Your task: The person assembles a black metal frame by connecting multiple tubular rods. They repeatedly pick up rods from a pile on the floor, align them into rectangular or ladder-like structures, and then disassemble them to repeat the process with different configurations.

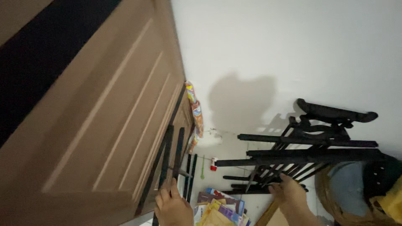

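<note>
While left hand (172,208) grips black slat (166,161), right hand (289,190) touches black rack (305,146)

hands (173,207) – wrists cut off below | door (83,125) – blurred, cropped

The brown panelled wooden door (104,125) looks smooth and matt. The black slatted rack (310,146) and the thin black bars (173,155) against the door look like matt painted metal. The white wall (293,50) is smooth and matt. The bright printed paper packets (220,207) below look slightly glossy.
</note>
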